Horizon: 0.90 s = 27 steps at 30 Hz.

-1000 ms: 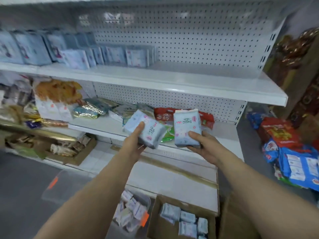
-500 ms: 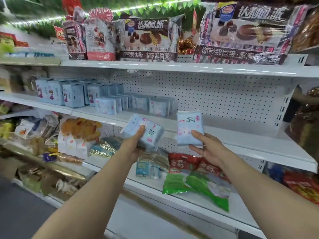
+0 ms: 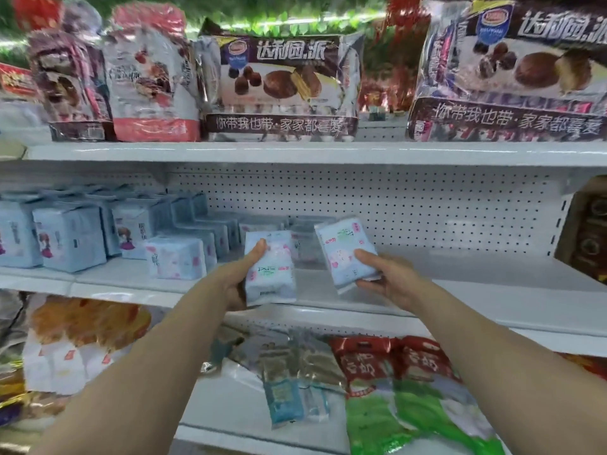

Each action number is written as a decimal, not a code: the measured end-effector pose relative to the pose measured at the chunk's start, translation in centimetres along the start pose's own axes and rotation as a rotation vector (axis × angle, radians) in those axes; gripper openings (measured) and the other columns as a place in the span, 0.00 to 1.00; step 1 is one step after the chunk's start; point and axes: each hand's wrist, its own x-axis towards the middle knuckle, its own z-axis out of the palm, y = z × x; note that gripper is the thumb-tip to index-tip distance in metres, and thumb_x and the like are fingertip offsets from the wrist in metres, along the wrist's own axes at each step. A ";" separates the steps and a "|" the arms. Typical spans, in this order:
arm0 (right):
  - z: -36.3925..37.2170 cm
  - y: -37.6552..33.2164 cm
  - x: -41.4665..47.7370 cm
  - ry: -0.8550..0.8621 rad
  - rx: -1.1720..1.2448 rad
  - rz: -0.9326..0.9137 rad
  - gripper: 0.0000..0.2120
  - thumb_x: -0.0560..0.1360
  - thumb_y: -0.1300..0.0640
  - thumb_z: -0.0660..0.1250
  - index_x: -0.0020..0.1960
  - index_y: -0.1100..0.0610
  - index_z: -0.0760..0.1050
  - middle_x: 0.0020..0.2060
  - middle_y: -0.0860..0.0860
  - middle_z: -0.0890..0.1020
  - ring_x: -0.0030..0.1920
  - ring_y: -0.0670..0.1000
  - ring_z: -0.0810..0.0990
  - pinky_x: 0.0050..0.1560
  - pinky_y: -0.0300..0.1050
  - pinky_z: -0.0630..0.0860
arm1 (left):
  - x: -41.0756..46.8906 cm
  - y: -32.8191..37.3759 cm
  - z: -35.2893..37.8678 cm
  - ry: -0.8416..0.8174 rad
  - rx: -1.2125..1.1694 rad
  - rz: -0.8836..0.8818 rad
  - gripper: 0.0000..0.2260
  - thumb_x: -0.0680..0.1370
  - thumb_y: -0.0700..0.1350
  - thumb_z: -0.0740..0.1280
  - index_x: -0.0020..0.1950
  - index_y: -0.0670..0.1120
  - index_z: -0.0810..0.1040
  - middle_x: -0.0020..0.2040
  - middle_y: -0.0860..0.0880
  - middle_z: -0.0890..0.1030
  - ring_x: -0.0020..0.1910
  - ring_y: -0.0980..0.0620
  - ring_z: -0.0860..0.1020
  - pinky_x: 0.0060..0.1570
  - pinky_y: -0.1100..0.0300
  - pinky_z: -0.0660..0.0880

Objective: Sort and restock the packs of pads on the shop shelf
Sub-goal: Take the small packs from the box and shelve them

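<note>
My left hand point(image 3: 238, 277) grips a pale blue pack of pads point(image 3: 271, 270), thumb across its front, at the front edge of the white middle shelf point(image 3: 492, 290). My right hand point(image 3: 389, 277) holds a second, similar pack of pads point(image 3: 345, 254), tilted left, just over the same shelf. Rows of pale blue pad packs point(image 3: 177, 261) and taller blue boxes point(image 3: 70, 238) stand on the shelf's left half, reaching back to the pegboard wall.
The right half of the middle shelf is bare white board. Large snack bags point(image 3: 279, 90) fill the top shelf. Red and green packets point(image 3: 404, 389) and foil bags lie on the shelf below. A brown box point(image 3: 588, 224) stands at the right edge.
Both hands have risen with their packs from the lower shelf level up to the middle shelf. The view has tilted upward, and the floor boxes have dropped out of sight.
</note>
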 end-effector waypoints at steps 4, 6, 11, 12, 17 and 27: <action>2.8 0.0 2.9 0.054 -0.064 -0.043 0.26 0.67 0.51 0.79 0.59 0.63 0.79 0.53 0.58 0.86 0.54 0.54 0.86 0.46 0.43 0.84 | 3.1 3.2 -2.7 -0.076 0.121 -0.056 0.18 0.70 0.53 0.75 0.48 0.40 0.80 0.44 0.40 0.86 0.36 0.43 0.86 0.33 0.44 0.83; 3.8 -0.1 4.0 0.099 -0.084 -0.078 0.24 0.70 0.53 0.79 0.60 0.64 0.78 0.54 0.58 0.86 0.54 0.55 0.86 0.46 0.44 0.84 | 4.6 4.6 -4.0 -0.114 0.207 -0.067 0.17 0.69 0.50 0.76 0.50 0.39 0.80 0.44 0.40 0.86 0.36 0.44 0.86 0.32 0.45 0.82; 5.1 -1.2 5.9 0.150 -0.189 -0.139 0.21 0.71 0.54 0.78 0.60 0.62 0.78 0.54 0.57 0.86 0.55 0.54 0.86 0.47 0.46 0.84 | 7.5 8.3 -6.0 -0.193 0.475 -0.066 0.25 0.65 0.47 0.77 0.59 0.38 0.79 0.47 0.41 0.86 0.39 0.46 0.86 0.38 0.47 0.83; 5.2 -1.4 6.2 0.152 -0.204 -0.141 0.21 0.71 0.55 0.78 0.60 0.62 0.78 0.53 0.57 0.86 0.55 0.54 0.86 0.47 0.46 0.84 | 7.7 9.0 -6.1 -0.207 0.566 -0.059 0.23 0.68 0.47 0.76 0.59 0.38 0.79 0.46 0.41 0.86 0.39 0.47 0.86 0.40 0.49 0.84; 5.3 -2.1 7.2 0.146 -0.310 -0.153 0.21 0.70 0.59 0.80 0.60 0.63 0.79 0.53 0.57 0.86 0.52 0.54 0.86 0.47 0.47 0.84 | 8.6 11.5 -6.3 -0.200 0.985 0.071 0.24 0.72 0.46 0.77 0.64 0.42 0.73 0.55 0.43 0.84 0.58 0.43 0.82 0.62 0.47 0.77; 5.6 -2.2 9.5 0.097 -0.611 -0.152 0.20 0.68 0.60 0.81 0.58 0.59 0.82 0.51 0.55 0.87 0.50 0.52 0.87 0.47 0.46 0.84 | 12.5 14.1 -7.1 -0.160 1.459 0.285 0.42 0.67 0.58 0.80 0.76 0.53 0.65 0.76 0.49 0.67 0.74 0.45 0.65 0.75 0.48 0.61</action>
